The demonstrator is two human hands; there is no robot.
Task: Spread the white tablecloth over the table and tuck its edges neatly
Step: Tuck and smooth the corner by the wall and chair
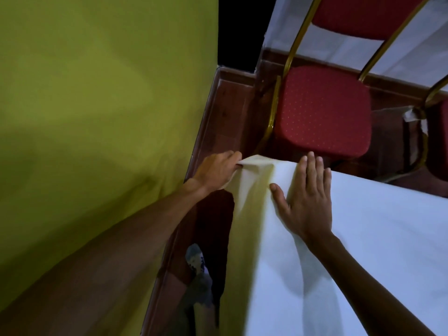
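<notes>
The white tablecloth [363, 238] covers the table at the lower right and hangs down over its left side. At the table's far left corner, my left hand [215, 169] grips a bunched fold of the cloth, fingers curled round it. My right hand [306, 192] lies flat on the cloth on the tabletop just right of that corner, fingers straight and pointing away from me, thumb spread to the left. The table itself is hidden under the cloth.
A green wall [97, 117] stands close on the left, with a dark wooden skirting [206, 132] and a narrow strip of floor between it and the table. A red padded chair [322, 110] with a gold frame sits just beyond the corner. My foot [198, 270] shows below.
</notes>
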